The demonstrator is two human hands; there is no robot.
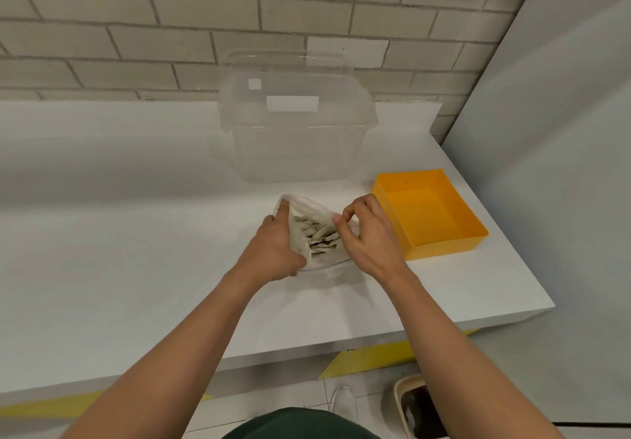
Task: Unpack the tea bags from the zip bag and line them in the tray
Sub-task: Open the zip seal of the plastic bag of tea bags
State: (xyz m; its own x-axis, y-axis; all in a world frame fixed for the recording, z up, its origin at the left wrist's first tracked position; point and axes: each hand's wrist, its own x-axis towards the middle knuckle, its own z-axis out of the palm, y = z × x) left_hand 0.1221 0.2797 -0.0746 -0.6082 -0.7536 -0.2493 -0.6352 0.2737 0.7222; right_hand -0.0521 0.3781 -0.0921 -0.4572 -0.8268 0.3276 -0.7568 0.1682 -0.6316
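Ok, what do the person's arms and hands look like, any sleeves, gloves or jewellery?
Both arms are bare to the frame edge, with no sleeves in view. The left hand and right hand wear no gloves, and no watch, ring or bracelet shows. A dark green garment covers the torso below.

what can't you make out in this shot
Head view: zip bag, near end hidden under left hand and right hand.
Head view: tea bags, number unclear; the bag's wall and both hands cover most.
Head view: bin, contents dark and blurred, cut off by the bottom edge.
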